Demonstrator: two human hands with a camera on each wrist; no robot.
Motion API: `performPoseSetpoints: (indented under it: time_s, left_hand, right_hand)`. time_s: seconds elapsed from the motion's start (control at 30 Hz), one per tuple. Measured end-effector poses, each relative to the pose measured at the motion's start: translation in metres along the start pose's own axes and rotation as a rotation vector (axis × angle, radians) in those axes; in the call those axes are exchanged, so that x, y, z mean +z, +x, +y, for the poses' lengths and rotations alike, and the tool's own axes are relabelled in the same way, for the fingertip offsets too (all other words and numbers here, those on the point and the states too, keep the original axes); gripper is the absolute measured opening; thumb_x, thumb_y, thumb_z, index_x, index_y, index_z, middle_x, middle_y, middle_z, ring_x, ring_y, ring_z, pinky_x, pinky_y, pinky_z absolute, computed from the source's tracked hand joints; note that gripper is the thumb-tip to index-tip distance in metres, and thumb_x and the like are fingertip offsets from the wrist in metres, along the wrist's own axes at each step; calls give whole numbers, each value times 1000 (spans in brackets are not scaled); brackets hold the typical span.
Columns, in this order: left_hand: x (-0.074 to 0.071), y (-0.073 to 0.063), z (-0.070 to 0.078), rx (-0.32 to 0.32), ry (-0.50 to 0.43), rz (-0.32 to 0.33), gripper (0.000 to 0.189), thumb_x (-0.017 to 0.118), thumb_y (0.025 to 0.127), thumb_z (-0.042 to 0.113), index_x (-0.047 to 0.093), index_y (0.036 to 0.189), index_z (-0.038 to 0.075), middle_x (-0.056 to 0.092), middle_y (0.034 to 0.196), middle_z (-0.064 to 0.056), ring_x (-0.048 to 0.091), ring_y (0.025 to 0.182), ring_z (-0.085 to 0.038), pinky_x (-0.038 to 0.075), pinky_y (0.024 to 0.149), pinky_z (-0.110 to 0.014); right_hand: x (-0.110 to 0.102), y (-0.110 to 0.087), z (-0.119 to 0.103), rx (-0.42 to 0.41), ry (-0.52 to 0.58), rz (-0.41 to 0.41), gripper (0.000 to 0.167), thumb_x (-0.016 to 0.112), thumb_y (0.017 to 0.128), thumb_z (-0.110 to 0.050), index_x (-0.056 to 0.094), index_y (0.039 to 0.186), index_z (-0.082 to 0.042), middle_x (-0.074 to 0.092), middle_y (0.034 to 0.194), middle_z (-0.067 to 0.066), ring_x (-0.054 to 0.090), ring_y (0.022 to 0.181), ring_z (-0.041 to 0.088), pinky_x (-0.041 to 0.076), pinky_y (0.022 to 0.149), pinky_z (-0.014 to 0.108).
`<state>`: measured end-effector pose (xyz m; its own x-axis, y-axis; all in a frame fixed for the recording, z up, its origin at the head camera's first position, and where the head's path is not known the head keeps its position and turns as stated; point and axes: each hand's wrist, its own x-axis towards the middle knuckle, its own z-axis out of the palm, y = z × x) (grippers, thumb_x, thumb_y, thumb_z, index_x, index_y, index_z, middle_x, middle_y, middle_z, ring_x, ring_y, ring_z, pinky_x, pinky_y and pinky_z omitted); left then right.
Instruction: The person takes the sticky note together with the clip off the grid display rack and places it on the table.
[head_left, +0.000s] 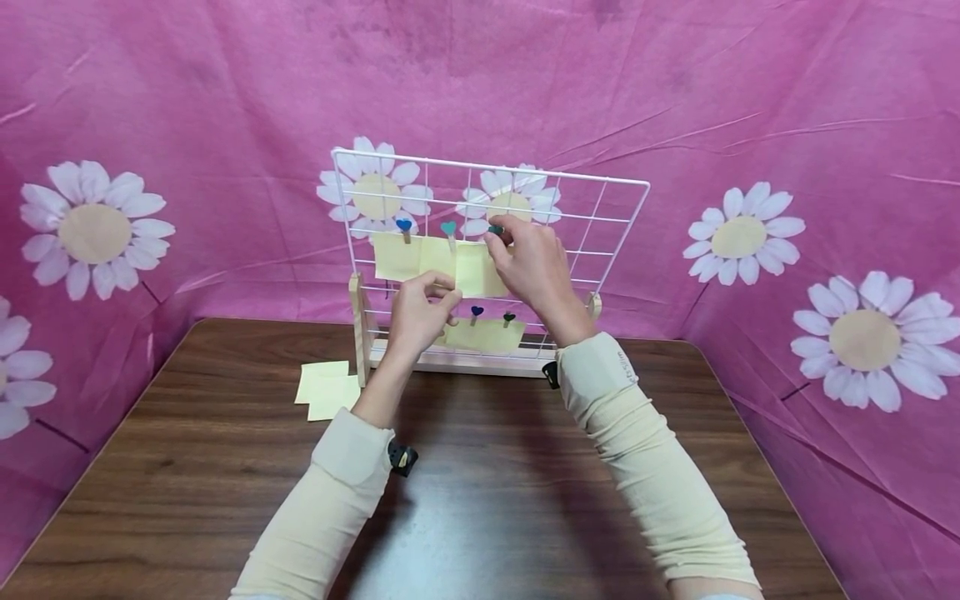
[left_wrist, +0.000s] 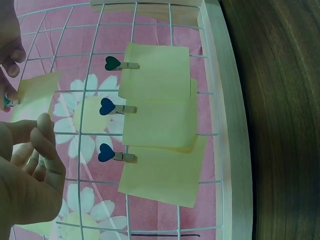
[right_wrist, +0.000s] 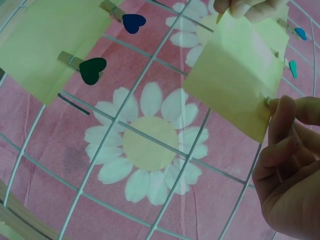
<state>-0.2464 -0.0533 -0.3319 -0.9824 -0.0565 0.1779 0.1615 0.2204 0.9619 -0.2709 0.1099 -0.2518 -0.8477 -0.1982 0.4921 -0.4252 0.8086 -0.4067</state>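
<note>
My right hand (head_left: 536, 262) pinches a small wooden clothespin (head_left: 496, 230) with a green heart at the top edge of a yellow sticky note (head_left: 476, 271). At that note's lower left corner, my left hand (head_left: 420, 312) pinches the paper between thumb and finger. The note lies against a white wire grid (head_left: 510, 169). To its left, two more notes hang in the upper row, under a blue heart clothespin (head_left: 405, 225) and a teal heart clothespin (head_left: 448, 227). Lower down, the left wrist view has three overlapping notes (left_wrist: 160, 122), each with a heart clothespin (left_wrist: 114, 107).
A wooden stand (head_left: 358, 333) carries the grid on a dark wood table (head_left: 495, 483). Loose yellow notes (head_left: 333, 402) lie on the table left of the stand. Behind everything hangs a pink cloth (head_left: 247, 100) printed with white daisies.
</note>
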Motion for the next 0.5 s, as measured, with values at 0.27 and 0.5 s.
performPoseSetpoints:
  time_s: [0.27,0.5]
  left_hand:
    - [-1,-2,2,21,-12,12,15,68,96,14,72,104,3,73,91,-11,66,57,-14,53,45,-24]
    - [-1,-2,3,14,-31,12,15,67,96,14,72,105,2,72,94,-16,65,57,-14,53,45,-23]
  right_hand:
    - [-2,-1,3,3,34,9,24,62,102,-23,73,120,-12,76,103,8,67,82,24,53,69,39]
    - [-1,-1,7,-22,100,45,20,67,100,-20,76,116,-12,77,92,5,69,66,19,55,56,32]
